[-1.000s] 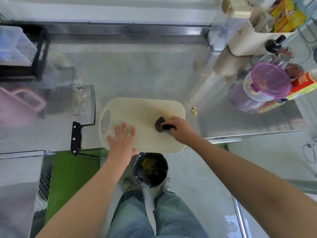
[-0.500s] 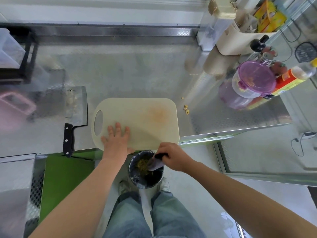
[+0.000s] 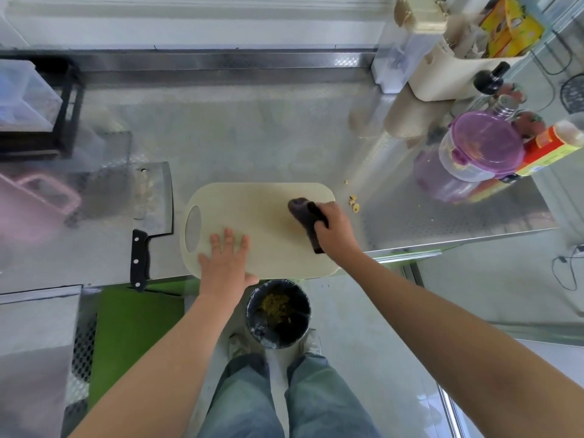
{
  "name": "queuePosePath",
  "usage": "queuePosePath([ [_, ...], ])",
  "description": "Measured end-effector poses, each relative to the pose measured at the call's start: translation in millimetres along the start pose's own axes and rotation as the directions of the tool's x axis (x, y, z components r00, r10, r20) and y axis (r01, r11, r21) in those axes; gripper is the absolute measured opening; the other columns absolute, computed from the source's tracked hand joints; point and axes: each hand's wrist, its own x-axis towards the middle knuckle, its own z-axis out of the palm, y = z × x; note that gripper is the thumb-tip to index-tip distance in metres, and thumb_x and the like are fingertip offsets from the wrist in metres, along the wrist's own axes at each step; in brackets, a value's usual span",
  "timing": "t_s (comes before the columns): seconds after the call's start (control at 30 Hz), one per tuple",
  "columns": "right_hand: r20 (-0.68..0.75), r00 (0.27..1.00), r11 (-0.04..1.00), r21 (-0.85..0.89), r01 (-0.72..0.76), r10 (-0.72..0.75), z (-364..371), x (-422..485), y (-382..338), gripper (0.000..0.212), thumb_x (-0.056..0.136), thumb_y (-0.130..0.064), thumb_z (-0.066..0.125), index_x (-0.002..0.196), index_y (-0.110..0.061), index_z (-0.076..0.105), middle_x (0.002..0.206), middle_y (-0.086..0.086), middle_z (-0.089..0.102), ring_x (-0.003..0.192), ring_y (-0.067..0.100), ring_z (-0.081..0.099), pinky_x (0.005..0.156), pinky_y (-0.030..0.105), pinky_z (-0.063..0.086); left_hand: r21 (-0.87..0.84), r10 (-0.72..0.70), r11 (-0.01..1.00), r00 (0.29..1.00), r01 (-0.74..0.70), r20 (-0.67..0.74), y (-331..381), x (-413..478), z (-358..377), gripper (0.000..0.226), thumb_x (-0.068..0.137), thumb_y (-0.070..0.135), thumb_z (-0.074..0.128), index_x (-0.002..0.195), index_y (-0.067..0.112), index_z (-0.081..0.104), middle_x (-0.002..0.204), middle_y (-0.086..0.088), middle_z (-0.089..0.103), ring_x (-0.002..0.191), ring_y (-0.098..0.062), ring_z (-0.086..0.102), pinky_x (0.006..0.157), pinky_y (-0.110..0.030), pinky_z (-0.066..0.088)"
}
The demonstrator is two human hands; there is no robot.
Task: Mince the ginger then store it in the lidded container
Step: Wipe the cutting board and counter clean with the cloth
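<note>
A cream cutting board (image 3: 252, 210) lies at the steel counter's front edge. My left hand (image 3: 226, 262) presses flat on its near left part with fingers spread. My right hand (image 3: 335, 229) grips a dark cloth (image 3: 303, 213) against the board's right side. A cleaver (image 3: 151, 210) with a black handle rests left of the board, with pale bits on its blade. The container with the purple lid (image 3: 482, 147) stands at the right, lid on. A few ginger bits (image 3: 354, 202) lie on the counter just right of the board.
A black bin (image 3: 278, 312) with yellowish scraps stands on the floor below the board, between my feet. Bottles, a red-and-yellow pack (image 3: 550, 150) and a beige holder (image 3: 442, 74) crowd the back right. A pink basket (image 3: 31, 207) sits at the left.
My right hand went down to the bin with the cloth, then came back up onto the board's right side. My left hand stayed pressed on the board.
</note>
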Motion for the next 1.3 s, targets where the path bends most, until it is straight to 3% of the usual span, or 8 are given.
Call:
queuePosePath([
  [0.23, 0.076, 0.992, 0.991, -0.078, 0.11, -0.104, 44, 8, 4, 0.048, 0.084, 0.008, 0.046, 0.124, -0.011, 0.064, 0.112, 0.008, 0.054, 0.107, 0.026, 0.046, 0.09, 0.022, 0.033, -0.029, 0.004, 1.0, 1.0, -0.004, 0.02, -2, 1, -3, 0.095, 0.086, 0.056, 0.057, 0.153, 0.024, -0.001, 0.16, -0.012, -0.008, 0.147, -0.037, 0.0, 0.113, -0.057, 0.024],
  [0.4, 0.56, 0.817, 0.945, -0.174, 0.276, -0.135, 32, -19, -6, 0.028, 0.077, 0.004, 0.052, 0.091, -0.002, 0.074, 0.092, 0.013, 0.069, 0.082, 0.023, 0.057, 0.072, 0.026, 0.043, -0.043, 0.007, 0.999, 1.0, -0.008, -0.008, -3, 1, -2, 0.097, 0.083, 0.056, 0.061, 0.153, 0.023, 0.003, 0.161, -0.012, -0.004, 0.146, -0.038, 0.004, 0.112, -0.057, 0.027],
  [0.47, 0.52, 0.844, 0.954, -0.167, 0.251, -0.131, 21, -14, -9, 0.025, 0.077, 0.004, 0.051, 0.09, 0.001, 0.073, 0.09, 0.016, 0.07, 0.084, 0.028, 0.06, 0.072, 0.03, 0.046, -0.038, 0.012, 0.999, 1.0, -0.012, -0.012, -4, 0, -2, 0.097, 0.083, 0.057, 0.06, 0.153, 0.023, 0.003, 0.161, -0.012, -0.004, 0.146, -0.038, 0.004, 0.112, -0.057, 0.027],
  [0.6, 0.115, 0.99, 0.992, -0.086, 0.089, -0.079, 2, 21, -4, 0.041, 0.083, 0.005, 0.046, 0.117, -0.006, 0.066, 0.104, 0.008, 0.057, 0.091, 0.023, 0.051, 0.073, 0.028, 0.042, -0.027, 0.017, 0.999, 1.0, -0.017, 0.001, -4, 0, -2, 0.093, 0.086, 0.057, 0.055, 0.153, 0.022, 0.001, 0.161, -0.011, -0.006, 0.147, -0.037, 0.001, 0.113, -0.056, 0.024],
  [0.77, 0.389, 0.894, 0.947, -0.127, 0.294, -0.224, 26, -8, 9, 0.043, 0.082, 0.004, 0.049, 0.113, -0.015, 0.072, 0.106, 0.008, 0.059, 0.097, 0.02, 0.051, 0.084, 0.022, 0.035, 0.035, 0.023, 0.999, 0.999, -0.022, -0.025, -3, -1, 3, 0.092, 0.088, 0.058, 0.051, 0.153, 0.018, 0.0, 0.161, -0.013, -0.005, 0.146, -0.04, 0.003, 0.111, -0.057, 0.027],
  [0.9, 0.742, 0.656, 0.865, -0.231, 0.445, -0.139, 21, -40, 17, 0.034, 0.078, -0.005, 0.049, 0.097, -0.011, 0.076, 0.094, 0.003, 0.069, 0.088, 0.019, 0.059, 0.085, 0.033, 0.049, -0.014, 0.021, 1.0, 0.999, -0.022, -0.026, -3, -1, 4, 0.093, 0.087, 0.056, 0.054, 0.154, 0.019, 0.001, 0.161, -0.012, -0.005, 0.146, -0.039, 0.002, 0.112, -0.057, 0.025],
  [1.1, 0.229, 0.949, 0.97, -0.055, 0.235, -0.217, 1, -24, 18, 0.038, 0.078, -0.003, 0.045, 0.104, -0.009, 0.072, 0.094, 0.001, 0.057, 0.089, 0.018, 0.052, 0.08, 0.027, 0.045, 0.012, 0.018, 1.0, 1.0, -0.017, -0.013, -2, -2, 2, 0.092, 0.089, 0.056, 0.051, 0.153, 0.019, -0.003, 0.16, -0.013, -0.008, 0.146, -0.038, -0.001, 0.114, -0.056, 0.024],
  [1.3, 0.609, 0.773, 0.938, -0.13, 0.32, -0.18, 9, -44, 18, 0.031, 0.077, 0.002, 0.049, 0.094, -0.004, 0.075, 0.09, 0.005, 0.065, 0.083, 0.016, 0.055, 0.079, 0.027, 0.045, -0.015, 0.007, 1.0, 1.0, -0.008, -0.008, -1, -2, 2, 0.092, 0.088, 0.055, 0.053, 0.154, 0.02, -0.001, 0.16, -0.013, -0.008, 0.146, -0.039, 0.0, 0.113, -0.057, 0.024],
])
